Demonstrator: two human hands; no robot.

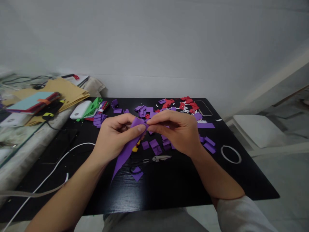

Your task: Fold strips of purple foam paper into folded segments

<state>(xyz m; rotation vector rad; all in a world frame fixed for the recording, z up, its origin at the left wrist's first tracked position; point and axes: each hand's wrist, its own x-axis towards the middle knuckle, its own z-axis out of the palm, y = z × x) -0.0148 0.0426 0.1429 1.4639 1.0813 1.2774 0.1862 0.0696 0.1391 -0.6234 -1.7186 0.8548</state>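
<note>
A long strip of purple paper (pixel 124 156) hangs slantwise above the black table, its upper end between my two hands. My left hand (pixel 118 133) is closed on it, the thumb pressed flat along its face. The thumb and fingertips of my right hand (pixel 177 129) pinch the strip's top corner. Below my hands lie scissors (pixel 162 158) with dark handles, and a small purple paper square (pixel 137 174) is by the handles. Folded purple pieces (pixel 155 147) are scattered under and behind my hands, some of them partly hidden.
Red and white paper scraps (pixel 189 104) lie at the back right, near a pale ring (pixel 231 154) on the table (pixel 183 187). Green paper (pixel 93 108) and a white device (pixel 80 110) are at the back left. A white cable (pixel 58 164) crosses the left side.
</note>
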